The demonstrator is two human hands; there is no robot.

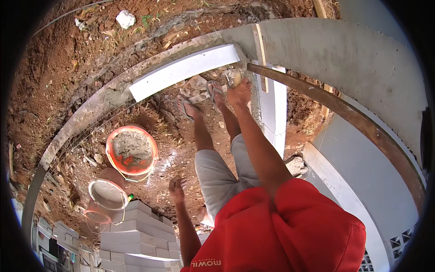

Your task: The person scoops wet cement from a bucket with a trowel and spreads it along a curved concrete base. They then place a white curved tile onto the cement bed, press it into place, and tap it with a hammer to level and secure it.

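Note:
My right hand [240, 94] reaches forward, closed round a small trowel [234, 78] whose grey blade is partly hidden by the fingers. The tool is beside the right end of a long white block [186, 71]. That block lies along a curved-looking concrete footing [86, 115], with wet mortar [118, 96] on the footing at its left end. My left hand [176, 188] hangs low near my left leg, fingers loosely apart, with nothing in it. An orange bucket [155, 152] of grey mortar stands forward and left of that hand.
A second bucket [93, 183] holding grey liquid stands near a stack of pale blocks [136, 235]. A wooden plank [335, 97] runs along the grey wall [317, 45] on the right. Upright white blocks [274, 113] stand beside my right arm. Rubble and red soil [50, 68] surround the footing.

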